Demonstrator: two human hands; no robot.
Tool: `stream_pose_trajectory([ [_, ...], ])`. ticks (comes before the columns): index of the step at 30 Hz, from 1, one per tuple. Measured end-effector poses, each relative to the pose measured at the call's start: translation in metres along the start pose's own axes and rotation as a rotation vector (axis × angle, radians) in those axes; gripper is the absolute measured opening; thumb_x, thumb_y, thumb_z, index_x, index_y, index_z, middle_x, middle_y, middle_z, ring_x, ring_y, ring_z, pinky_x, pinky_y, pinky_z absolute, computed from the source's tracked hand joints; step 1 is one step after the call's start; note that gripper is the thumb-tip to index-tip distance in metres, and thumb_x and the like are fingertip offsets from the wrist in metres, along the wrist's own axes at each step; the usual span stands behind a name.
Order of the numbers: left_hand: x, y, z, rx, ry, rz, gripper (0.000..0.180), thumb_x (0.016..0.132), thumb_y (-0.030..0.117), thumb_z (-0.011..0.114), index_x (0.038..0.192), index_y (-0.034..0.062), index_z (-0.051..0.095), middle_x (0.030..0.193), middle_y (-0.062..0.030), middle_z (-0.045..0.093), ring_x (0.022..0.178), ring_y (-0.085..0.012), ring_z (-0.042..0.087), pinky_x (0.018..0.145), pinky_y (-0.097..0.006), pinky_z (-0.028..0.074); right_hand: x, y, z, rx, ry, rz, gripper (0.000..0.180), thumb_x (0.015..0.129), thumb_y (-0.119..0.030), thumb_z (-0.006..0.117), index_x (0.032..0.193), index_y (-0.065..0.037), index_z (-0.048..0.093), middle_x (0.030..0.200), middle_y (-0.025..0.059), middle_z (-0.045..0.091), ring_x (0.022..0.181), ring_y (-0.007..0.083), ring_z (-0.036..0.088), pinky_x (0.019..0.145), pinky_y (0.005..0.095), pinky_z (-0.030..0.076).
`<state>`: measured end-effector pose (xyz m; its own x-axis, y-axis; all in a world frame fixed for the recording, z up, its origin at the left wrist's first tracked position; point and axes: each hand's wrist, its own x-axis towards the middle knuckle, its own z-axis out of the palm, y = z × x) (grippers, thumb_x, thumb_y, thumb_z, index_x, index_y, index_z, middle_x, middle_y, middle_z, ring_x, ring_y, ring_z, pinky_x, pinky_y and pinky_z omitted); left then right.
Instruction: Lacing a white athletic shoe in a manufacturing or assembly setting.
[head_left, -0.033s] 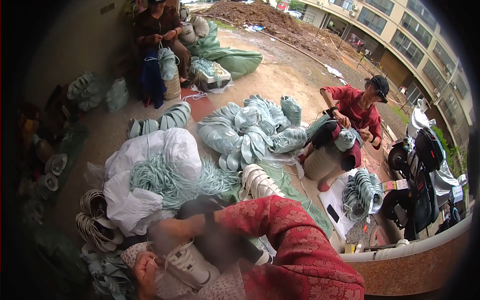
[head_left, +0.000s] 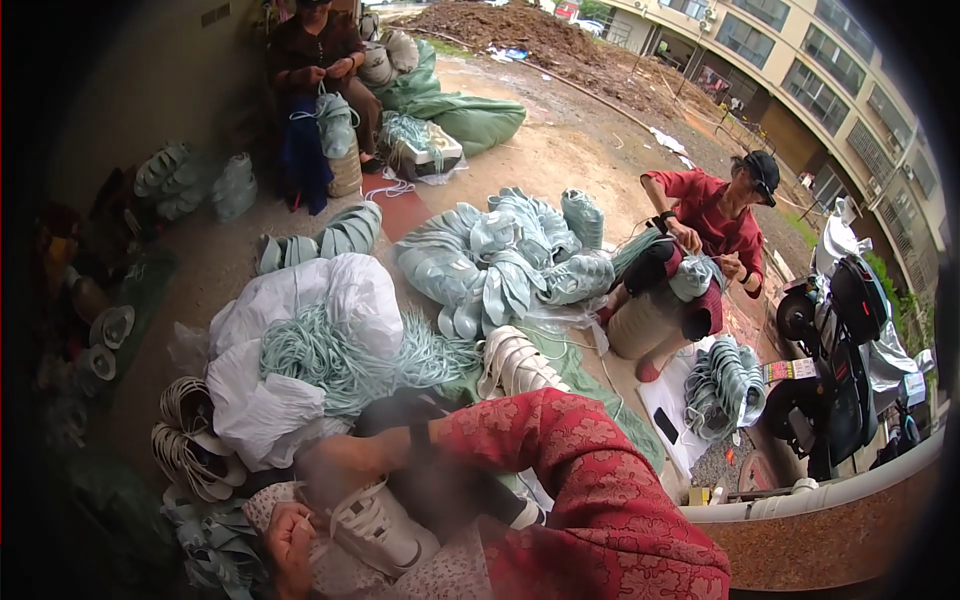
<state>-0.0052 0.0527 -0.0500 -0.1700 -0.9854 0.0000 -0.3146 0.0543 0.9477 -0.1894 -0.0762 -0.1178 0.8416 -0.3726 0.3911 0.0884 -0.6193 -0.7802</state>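
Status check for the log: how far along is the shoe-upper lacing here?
Done: stacks of laced white uppers lie at the left. In hand: the left hand holds a white upper; the right hand is motion-blurred above it. Left: pale green laces spill from the white sack.

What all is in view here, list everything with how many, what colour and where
White shoe upper: one, white, on the wearer's lap, held by both hands.
Laces: a heap, pale green, in an open white sack ahead of the lap.
Stacked white pieces: one bundle, white, right of the laces.
Pale green bundles: a large pile, mid-floor.
Coiled bundles: several, cream, lower left.
Green sack: one, top centre.
Person in red: one, seated right.
Person in dark top: one, seated at the top.
Scooter: one, dark, far right.
Left hand: at the shoe's left edge.
Right hand: blurred, on the shoe's top; red sleeve.
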Motion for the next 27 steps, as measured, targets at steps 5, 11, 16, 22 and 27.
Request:
stream_pose_trajectory([
  [5,-0.008,-0.020,-0.005,0.482,0.056,0.186,0.020,0.088,0.015,0.052,0.071,0.0051,0.050,0.084,-0.0066,0.054,0.083,-0.0251,0.050,0.095,-0.038,0.033,0.001,0.010,0.010,-0.076,0.021,-0.103,0.002,0.073,-0.013,0.072,0.073,-0.014,0.074,0.070,0.0048,0.062,0.071,0.0252,0.060,0.059,0.0358,0.046],
  [11,-0.017,-0.038,-0.015,0.561,0.032,0.148,0.013,0.085,0.019,0.056,0.082,0.0061,0.060,0.087,-0.0092,0.060,0.089,-0.0297,0.057,0.102,-0.048,0.033,0.003,-0.004,0.002,-0.003,-0.101,-0.103,0.015,0.073,-0.016,0.074,0.087,-0.015,0.073,0.087,0.0086,0.058,0.079,0.0302,0.060,0.066,0.0415,0.048],
  [16,0.001,-0.026,-0.005,0.482,-0.018,0.195,0.010,0.092,0.015,0.054,0.087,0.0065,0.057,0.088,-0.0060,0.056,0.096,-0.0242,0.056,0.108,-0.043,0.027,-0.010,-0.031,-0.027,0.006,-0.156,0.194,0.029,0.073,-0.010,0.079,0.101,-0.006,0.071,0.088,0.0082,0.050,0.084,0.0249,0.054,0.071,0.0361,0.046],
  [22,-0.012,-0.029,-0.014,0.467,0.039,0.211,0.008,0.089,0.008,0.058,0.081,0.0056,0.054,0.084,-0.0034,0.052,0.091,-0.0204,0.057,0.109,-0.041,0.028,0.008,-0.031,-0.018,0.074,-0.194,0.205,0.030,0.073,-0.006,0.079,0.102,-0.006,0.071,0.084,0.0052,0.046,0.079,0.0205,0.050,0.069,0.0320,0.045],
  [27,-0.010,-0.028,-0.010,0.418,0.037,0.248,0.010,0.088,0.010,0.057,0.080,0.0055,0.054,0.082,-0.0045,0.051,0.090,-0.0223,0.056,0.106,-0.042,0.029,0.005,-0.029,-0.014,0.145,-0.189,0.235,0.033,0.072,-0.005,0.080,0.103,-0.003,0.070,0.083,0.0046,0.044,0.079,0.0195,0.048,0.069,0.0312,0.043],
])
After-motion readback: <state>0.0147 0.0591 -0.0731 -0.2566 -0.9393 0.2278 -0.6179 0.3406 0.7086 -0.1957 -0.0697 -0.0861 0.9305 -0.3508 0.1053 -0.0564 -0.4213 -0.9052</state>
